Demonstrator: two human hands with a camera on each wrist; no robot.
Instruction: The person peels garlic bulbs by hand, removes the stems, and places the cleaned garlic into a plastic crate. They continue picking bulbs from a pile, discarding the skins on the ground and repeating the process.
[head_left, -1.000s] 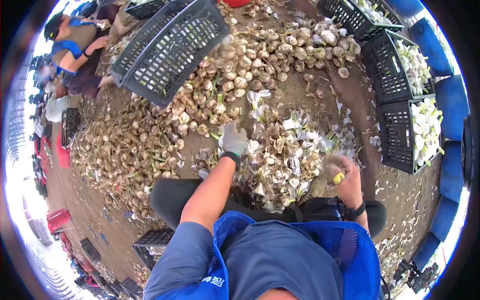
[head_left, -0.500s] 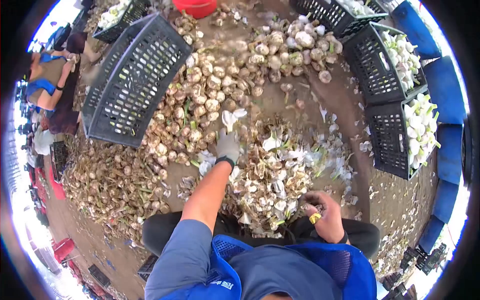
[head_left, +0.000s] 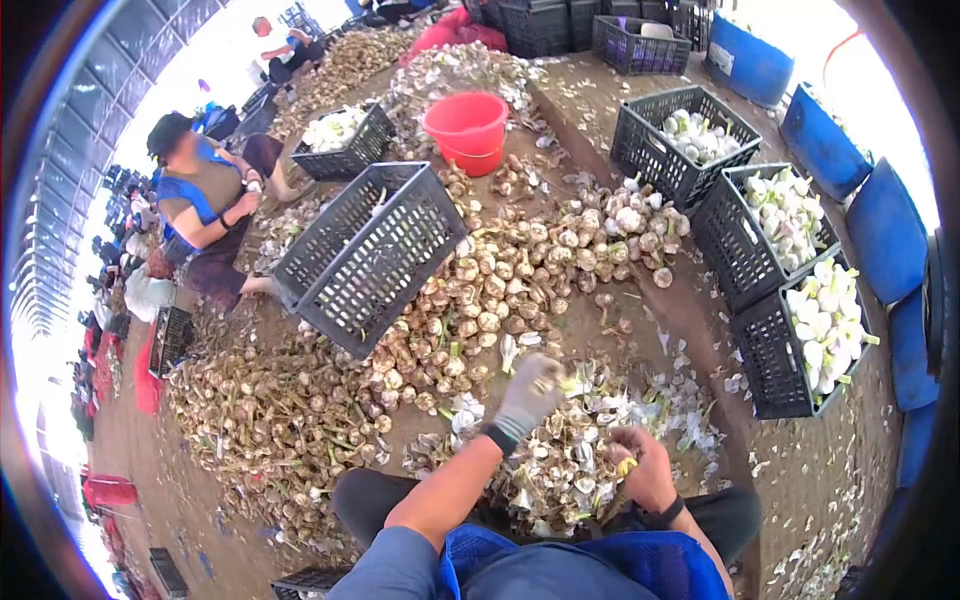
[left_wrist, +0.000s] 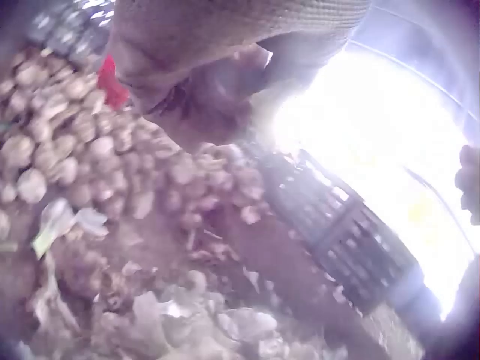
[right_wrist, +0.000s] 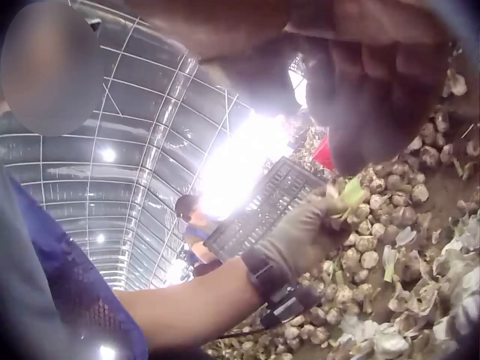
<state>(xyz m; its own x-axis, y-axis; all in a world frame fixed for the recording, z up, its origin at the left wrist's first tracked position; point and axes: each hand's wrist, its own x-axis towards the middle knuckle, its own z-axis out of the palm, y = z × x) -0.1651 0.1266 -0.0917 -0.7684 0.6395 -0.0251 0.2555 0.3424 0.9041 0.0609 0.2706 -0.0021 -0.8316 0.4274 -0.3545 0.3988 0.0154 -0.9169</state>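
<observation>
My gloved left hand [head_left: 528, 398] grips a garlic bulb [head_left: 547, 380] above the near pile of skins, its pale green stem [right_wrist: 352, 193] sticking out past the fingers. Across the pile, my bare right hand [head_left: 648, 474] is curled, with a small yellow object [head_left: 627, 466] at its thumb; I cannot tell what that object is. Discarded garlic skins [head_left: 560, 470] lie heaped between my legs, below both hands. A white garlic bulb with its stem [head_left: 508, 352] lies on the ground just beyond the left hand. Unpeeled garlic bulbs [head_left: 490, 290] spread out farther ahead.
A black crate [head_left: 385, 265] stands tilted on the garlic at front left, a red bucket [head_left: 467, 130] behind it. Crates of white garlic [head_left: 765, 345] line the right side, beside blue barrels [head_left: 880, 230]. Another person [head_left: 205, 205] sits at the left.
The head view has tilted up. My left hand has come back from the edge of the bulbs towards the right hand, now with a garlic bulb in its grip. The right hand stays curled.
</observation>
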